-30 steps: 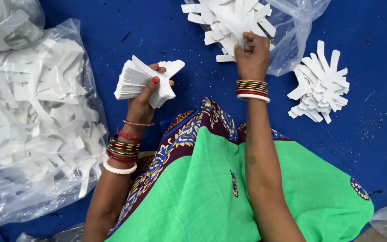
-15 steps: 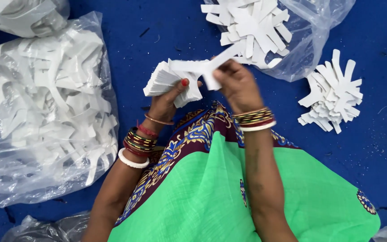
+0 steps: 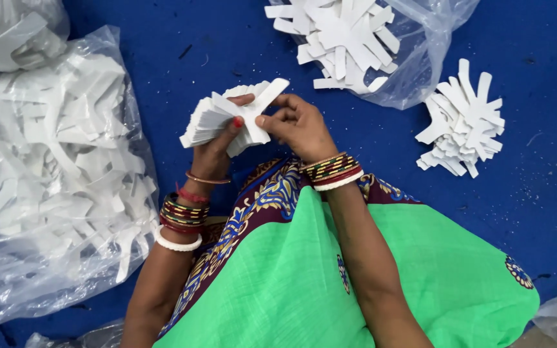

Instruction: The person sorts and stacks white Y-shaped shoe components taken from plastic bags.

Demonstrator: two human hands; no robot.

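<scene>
Underneath everything, a blue floor covering (image 3: 195, 38) is spread across the whole view. At eight to ten o'clock a large clear plastic bag (image 3: 46, 187), stuffed with white cut pieces, is laid on it, and part of another bag (image 3: 8, 32) is seen at eleven o'clock. At the lower middle, a green cloth with a patterned border (image 3: 304, 270) is draped over the person's lap. At one o'clock an open bag of white pieces (image 3: 356, 45) is placed, and at two to three o'clock a loose pile of white pieces (image 3: 462, 122) is left on the blue surface. Near the centre, just above the lap, a fanned stack of white pieces (image 3: 217, 116) is gripped by the left hand (image 3: 217, 151), thumb over the top. The right hand (image 3: 298, 125) is brought against it, fingers pinched on the stack's upper right edge.
</scene>
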